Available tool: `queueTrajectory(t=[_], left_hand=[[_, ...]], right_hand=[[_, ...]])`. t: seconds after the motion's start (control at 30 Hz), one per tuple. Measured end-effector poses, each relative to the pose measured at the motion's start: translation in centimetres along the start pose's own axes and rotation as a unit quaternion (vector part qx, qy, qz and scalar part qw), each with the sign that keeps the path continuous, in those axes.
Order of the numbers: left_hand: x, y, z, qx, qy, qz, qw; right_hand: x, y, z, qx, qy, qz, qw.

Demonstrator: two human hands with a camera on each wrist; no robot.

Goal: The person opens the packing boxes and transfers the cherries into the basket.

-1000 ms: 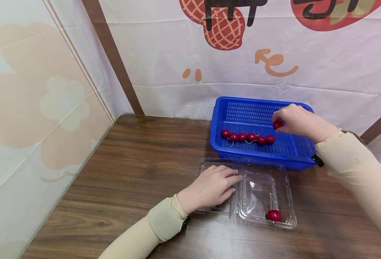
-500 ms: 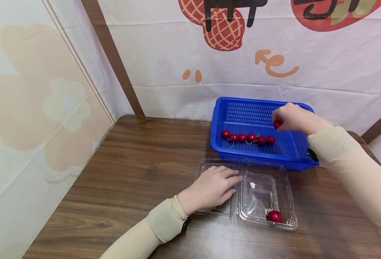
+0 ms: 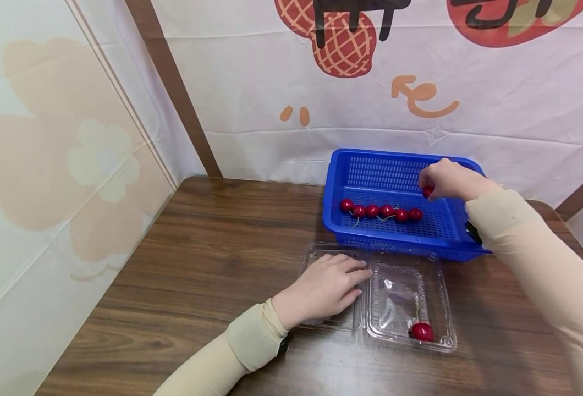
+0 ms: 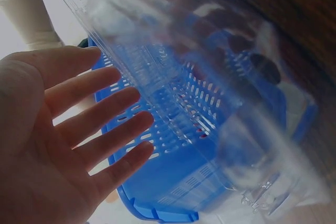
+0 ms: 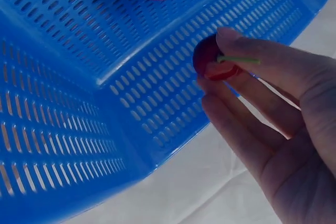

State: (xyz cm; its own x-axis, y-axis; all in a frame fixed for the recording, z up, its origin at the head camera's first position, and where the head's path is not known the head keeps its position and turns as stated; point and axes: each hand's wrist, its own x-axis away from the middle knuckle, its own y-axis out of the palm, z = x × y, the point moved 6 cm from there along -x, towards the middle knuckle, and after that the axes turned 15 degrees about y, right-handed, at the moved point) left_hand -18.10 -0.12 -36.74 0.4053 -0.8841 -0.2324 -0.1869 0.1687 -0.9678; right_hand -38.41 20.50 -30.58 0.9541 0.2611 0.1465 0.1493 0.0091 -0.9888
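Between thumb and fingers my right hand (image 3: 450, 179) pinches a red cherry (image 5: 207, 59) by its body, the green stem pointing toward the palm. It holds the cherry over the right part of a blue slotted basket (image 3: 405, 240). Several cherries (image 3: 387, 210) lie in a row on the basket floor. My left hand (image 3: 323, 287) rests with fingers extended on the left half of a clear plastic clamshell box (image 3: 395, 300), which lies unfolded. One cherry (image 3: 422, 332) with its stem sits in the near right corner of the box's right half.
The wooden table (image 3: 187, 264) extends left and in front of the box. A printed cloth backdrop (image 3: 252, 71) hangs right behind the basket. The basket's front wall stands against the far side of the clear box.
The right forearm has shifted a little to the left, while the right hand keeps the cherry at nearly the same spot over the basket. The left hand and box stay put.
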Motion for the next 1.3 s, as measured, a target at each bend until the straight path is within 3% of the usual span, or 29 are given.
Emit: queueTrajectory(t=[0.47, 1.13, 1.3], left_hand=[[-0.1, 0.1, -0.1, -0.002, -0.001, -0.005, 1.0000], [-0.2, 0.1, -0.1, -0.005, -0.003, -0.011, 0.9999], [-0.1, 0.0, 0.0, -0.005, -0.003, -0.010, 0.9999]], right_hand=[[-0.9, 1.2, 0.6, -0.020, 0.019, -0.047, 0.999], [-2.0, 3.6, 2.0, -0.027, 0.023, -0.081, 0.996], [-2.3, 4.2, 2.4, -0.035, 0.042, -0.102, 0.993]])
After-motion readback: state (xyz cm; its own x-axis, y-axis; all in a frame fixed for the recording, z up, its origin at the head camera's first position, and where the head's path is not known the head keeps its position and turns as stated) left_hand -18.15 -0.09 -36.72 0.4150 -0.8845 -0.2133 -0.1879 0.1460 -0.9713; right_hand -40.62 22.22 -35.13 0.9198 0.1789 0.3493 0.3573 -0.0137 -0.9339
